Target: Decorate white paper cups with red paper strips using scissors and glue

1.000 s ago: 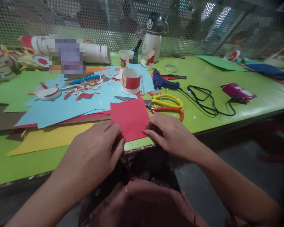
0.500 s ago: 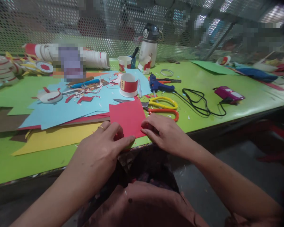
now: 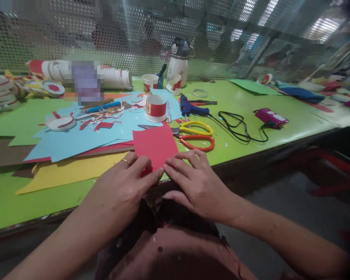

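A red sheet of paper (image 3: 154,146) lies at the table's near edge, its far corner reaching the scissors. My left hand (image 3: 131,175) is on its left near side, fingers curled onto the paper and thumb along the near edge, pinning it. My right hand (image 3: 192,181) rests fingertips on the near right part of the sheet, close to the left thumb. Its fingers are stretched out and its thumb hangs apart below the table edge. Just beyond the paper are open scissors (image 3: 196,144) with one yellow and one orange handle. A cut red-and-white paper cup (image 3: 155,109) stands behind them.
A blue glue gun (image 3: 194,107) lies to the right, its black cord running to a purple box (image 3: 271,117). Blue sheets (image 3: 67,142) with paper scraps and a yellow sheet (image 3: 84,169) spread leftward. A white bottle (image 3: 177,64) stands at the back by stacked cups (image 3: 116,79).
My right hand has shifted left and nearer along the paper's edge, its fingers straightening and its thumb dropping away. My left hand stays on the sheet. The view has turned slightly.
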A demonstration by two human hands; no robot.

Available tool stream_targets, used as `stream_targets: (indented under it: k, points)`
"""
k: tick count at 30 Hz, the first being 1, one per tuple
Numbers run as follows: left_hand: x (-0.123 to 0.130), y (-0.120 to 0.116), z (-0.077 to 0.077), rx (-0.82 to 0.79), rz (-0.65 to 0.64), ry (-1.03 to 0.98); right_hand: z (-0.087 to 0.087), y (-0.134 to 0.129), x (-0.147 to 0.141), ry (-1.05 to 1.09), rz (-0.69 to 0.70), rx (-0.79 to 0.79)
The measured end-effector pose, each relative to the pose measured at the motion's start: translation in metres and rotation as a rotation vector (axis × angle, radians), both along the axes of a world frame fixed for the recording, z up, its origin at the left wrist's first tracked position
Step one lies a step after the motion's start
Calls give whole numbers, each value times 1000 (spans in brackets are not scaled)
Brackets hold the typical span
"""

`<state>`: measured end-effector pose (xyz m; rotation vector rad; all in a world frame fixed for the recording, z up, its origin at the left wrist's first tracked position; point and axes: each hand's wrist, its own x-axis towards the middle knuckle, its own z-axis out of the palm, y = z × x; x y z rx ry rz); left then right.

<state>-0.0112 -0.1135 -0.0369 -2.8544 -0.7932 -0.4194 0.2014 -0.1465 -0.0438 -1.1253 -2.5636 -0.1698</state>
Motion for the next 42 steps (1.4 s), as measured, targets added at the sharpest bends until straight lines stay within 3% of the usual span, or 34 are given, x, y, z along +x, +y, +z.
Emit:
stream_targets:
  k: [7,16,27,34,39,42]
  points:
    - [-7,-5,8,-78,34,72,-5,-8,2,-7,-102,0]
    - [-28,-3,2,32,-52,-13,-8,-15,13,54,-213,13]
    - [-47,-1,-10,22,-105,-105,-25,-13,14,203,-201,88]
    - [-32,-7,-3,70,-57,-120,-10,-14,3,129,-261,63]
    - [-28,-9,-3,110,-69,-112,-4,-12,-17,43,-120,2]
    - [-31,-8,-4,88,-65,-107,-7,-13,-18,54,-143,-23]
